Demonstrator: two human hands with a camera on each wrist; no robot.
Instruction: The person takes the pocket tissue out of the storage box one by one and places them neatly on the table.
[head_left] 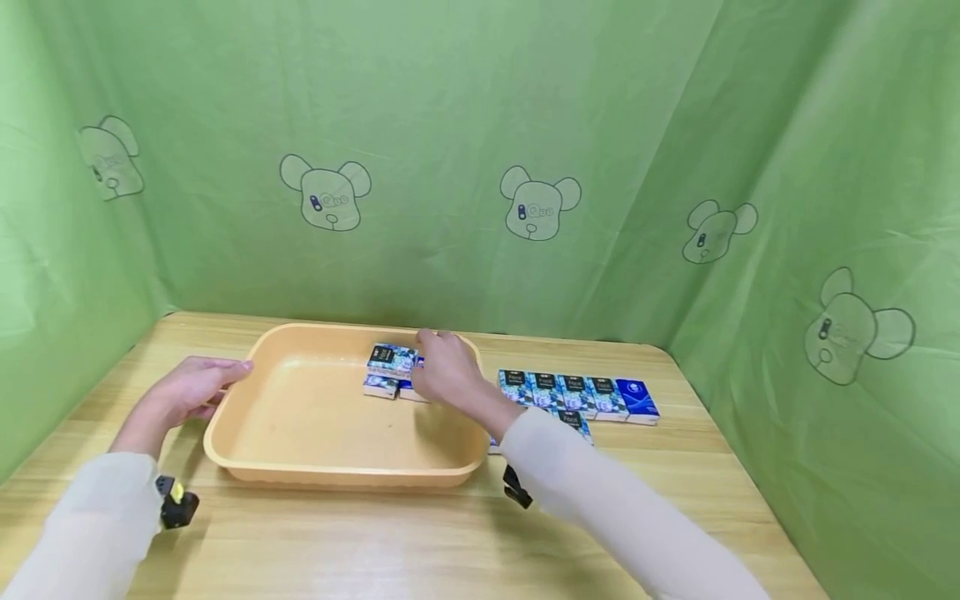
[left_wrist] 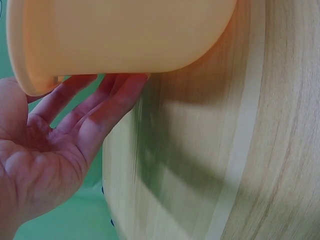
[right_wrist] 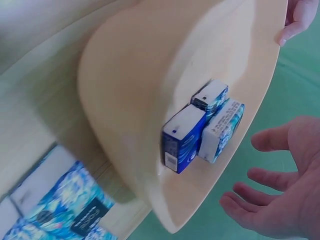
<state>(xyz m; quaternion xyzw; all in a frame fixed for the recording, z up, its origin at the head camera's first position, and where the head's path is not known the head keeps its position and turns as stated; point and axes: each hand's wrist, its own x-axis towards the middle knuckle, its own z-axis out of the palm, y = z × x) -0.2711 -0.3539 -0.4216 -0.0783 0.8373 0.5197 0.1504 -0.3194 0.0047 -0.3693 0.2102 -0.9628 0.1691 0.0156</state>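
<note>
My left hand [head_left: 187,387] grips the left rim of a peach plastic tray [head_left: 315,425]. In the left wrist view its fingers [left_wrist: 115,102] lie against the tray's outer wall, with the thumb mostly hidden behind the rim. Over the tray's back right corner is my right hand [head_left: 450,371]; the right wrist view shows its fingers apart, holding nothing. Close by, inside the tray, sit a solid-blue tissue pack [right_wrist: 185,140] and two floral tissue packs; one floral pack [head_left: 392,358] rests on top of the others.
Right of the tray, several floral tissue packs [head_left: 517,387] stand in a row ending in a blue tissue pack [head_left: 639,400]. Nearer packs [head_left: 573,421] are partly covered by my right arm. Green curtains [head_left: 450,275] surround the wooden table [head_left: 337,542] at the back and sides.
</note>
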